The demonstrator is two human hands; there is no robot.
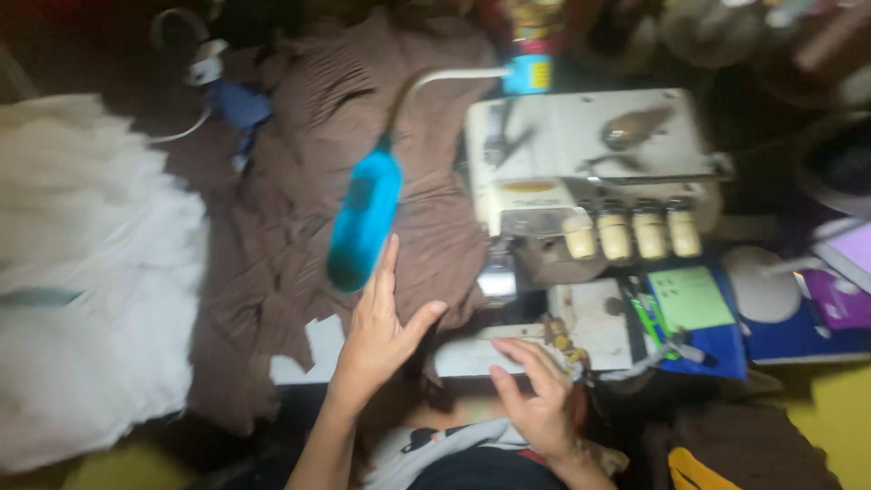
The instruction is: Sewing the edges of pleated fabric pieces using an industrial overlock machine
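My left hand (379, 328) lies flat, fingers stretched, on brown fabric (299, 209) spread over the sewing table, just below a blue lamp head (365, 218) on a bent white gooseneck. My right hand (537, 397) rests at the table's front edge with fingers curled loosely, next to a small patterned cloth scrap (564, 348); whether it grips it is unclear. A white overlock sewing machine (581, 154) with several cream tension knobs stands to the right of the fabric. The picture is blurred.
White fluffy fabric (82, 272) covers the left side. A green note pad (691, 298), pens and a blue mat (717, 343) lie right of the machine. A round white object (760, 283) and a purple item (839, 299) sit further right. Clutter fills the back.
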